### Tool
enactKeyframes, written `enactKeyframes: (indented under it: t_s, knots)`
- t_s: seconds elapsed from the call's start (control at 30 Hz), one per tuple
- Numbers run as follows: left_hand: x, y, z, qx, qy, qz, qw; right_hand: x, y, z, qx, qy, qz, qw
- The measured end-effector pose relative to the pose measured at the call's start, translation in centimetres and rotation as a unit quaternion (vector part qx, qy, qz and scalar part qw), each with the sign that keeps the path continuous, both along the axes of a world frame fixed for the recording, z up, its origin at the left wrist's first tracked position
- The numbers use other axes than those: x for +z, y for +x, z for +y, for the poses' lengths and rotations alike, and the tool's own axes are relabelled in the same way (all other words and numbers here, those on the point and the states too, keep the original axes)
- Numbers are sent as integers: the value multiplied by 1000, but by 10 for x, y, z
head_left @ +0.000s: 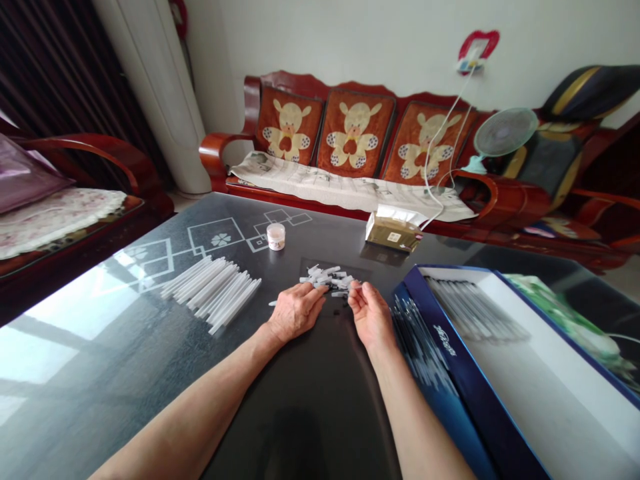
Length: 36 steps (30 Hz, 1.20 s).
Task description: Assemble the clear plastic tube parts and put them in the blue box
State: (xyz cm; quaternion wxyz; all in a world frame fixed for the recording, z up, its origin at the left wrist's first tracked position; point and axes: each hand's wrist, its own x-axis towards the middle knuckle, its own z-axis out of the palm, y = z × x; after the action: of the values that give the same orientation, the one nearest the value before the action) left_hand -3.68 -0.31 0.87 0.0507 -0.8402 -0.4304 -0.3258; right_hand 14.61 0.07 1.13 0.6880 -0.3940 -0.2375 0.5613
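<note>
My left hand (297,311) is closed with its palm down, its fingertips at the near left edge of a pile of small white and black pen parts (327,275). From its left side pokes the pale tip of a white pen barrel (273,303); the rest is hidden under the hand. At the pile's right edge, my right hand (371,313) pinches a small whitish piece (357,284), too small to make out exactly. Several white pen barrels (213,292) lie side by side on the table to the left.
A blue-edged box (470,373) at right holds a row of pens (473,307). Dark thin refills (423,343) lie along its left side. A small round jar (275,237) and a tissue pack (393,230) stand farther back on the dark table (300,393). Green-white packaging (565,313) lies beyond the box.
</note>
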Motion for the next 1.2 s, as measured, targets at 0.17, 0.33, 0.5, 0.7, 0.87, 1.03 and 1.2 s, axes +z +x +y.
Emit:
enactKeyframes:
  t_s: [0.17,0.33,0.5,0.7,0.87,1.03,1.2]
  knots:
    - [-4,1,0,-42,3,-6,999,-7,-9,-2,9,7,-70,998]
    - [-7,2,1,-51,-7,-16,999,-9,-21,-11,13,39,-280,959]
    - [-6,0,2,-16,8,-22,1000,2,-23,-18,28,187,-447,874]
    - [-5,-3,4,48,37,-45,997,-6,19,-3,-166,41,-496,851]
    - [-5,-3,4,45,34,-52,997,-13,38,2,-193,-3,-512,837]
    - [-5,-3,4,49,30,-57,997,-8,30,-2,-178,43,-561,807]
    - [-6,-3,5,51,34,-67,996,1,21,-10,-94,121,-608,779]
